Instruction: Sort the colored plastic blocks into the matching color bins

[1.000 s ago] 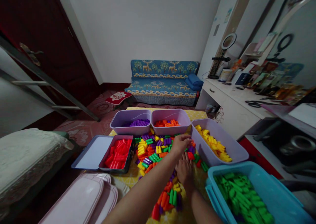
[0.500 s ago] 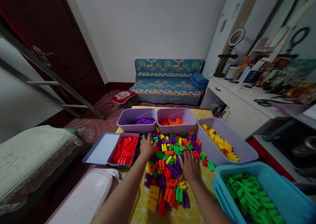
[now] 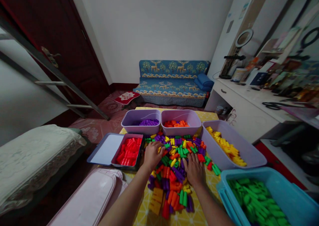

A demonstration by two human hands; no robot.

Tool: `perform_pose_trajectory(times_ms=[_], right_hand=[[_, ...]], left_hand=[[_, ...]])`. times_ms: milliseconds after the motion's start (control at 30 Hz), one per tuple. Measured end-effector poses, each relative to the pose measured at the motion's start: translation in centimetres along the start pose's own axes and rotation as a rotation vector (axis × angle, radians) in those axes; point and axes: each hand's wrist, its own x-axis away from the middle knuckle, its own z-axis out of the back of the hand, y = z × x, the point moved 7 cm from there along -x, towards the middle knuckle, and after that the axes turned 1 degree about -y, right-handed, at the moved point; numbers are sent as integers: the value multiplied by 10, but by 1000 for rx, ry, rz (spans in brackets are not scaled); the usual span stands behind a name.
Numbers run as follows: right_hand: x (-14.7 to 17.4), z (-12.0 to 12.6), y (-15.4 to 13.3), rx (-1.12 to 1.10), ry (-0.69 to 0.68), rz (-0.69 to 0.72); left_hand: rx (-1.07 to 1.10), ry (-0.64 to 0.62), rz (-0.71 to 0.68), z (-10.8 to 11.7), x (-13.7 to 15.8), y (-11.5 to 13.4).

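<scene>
A heap of colourful plastic tube-shaped building blocks is spread over the yellow patterned table. At the heap's left side is my left hand, its fingers bent and drawn together around a small yellow block; the fingers partly cover it. My right hand rests palm down on the heap's right side, fingers stretched out and apart, touching blocks but gripping none. Close to the left hand stands an open box of red blocks. Orange, green and purple blocks lie between the hands.
Behind the heap are a bin with purple blocks and a bin with orange blocks. To the right stand a lilac bin of yellow blocks and a blue bin of green blocks. Pale lids lie front left.
My left hand has come slightly nearer and to the right, its fingers going from spread to bent around a yellow block. My right hand stays on the heap. The whole view has shifted slightly.
</scene>
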Motion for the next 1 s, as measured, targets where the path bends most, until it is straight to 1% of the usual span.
perform_pose_trajectory(times_ms=[67, 133, 167, 233, 300, 367, 533, 667, 800, 1000], right_hand=[[0, 0, 0, -8, 6, 1], [0, 1, 0, -13, 17, 4], [0, 1, 0, -12, 21, 6], [0, 1, 0, -6, 25, 9], [0, 0, 0, 0, 27, 11], [0, 0, 0, 4, 27, 13], [0, 1, 0, 5, 12, 7], [0, 2, 0, -2, 9, 7], [1, 2, 0, -19, 32, 12], [0, 0, 1, -29, 49, 10]], left_hand=[[2, 124, 50, 8, -6, -5], [-52, 209, 168, 13, -15, -15], [-104, 201, 235, 13, -22, -21], [-211, 111, 344, 7, -34, -30], [-283, 12, 409, 2, -43, -35], [-314, -36, 442, -2, -48, -36], [-372, -83, 466, -5, -51, -32], [-396, -102, 432, -6, -48, -33], [-419, -95, 389, -8, -41, -32], [-410, -105, 383, -10, -35, -29]])
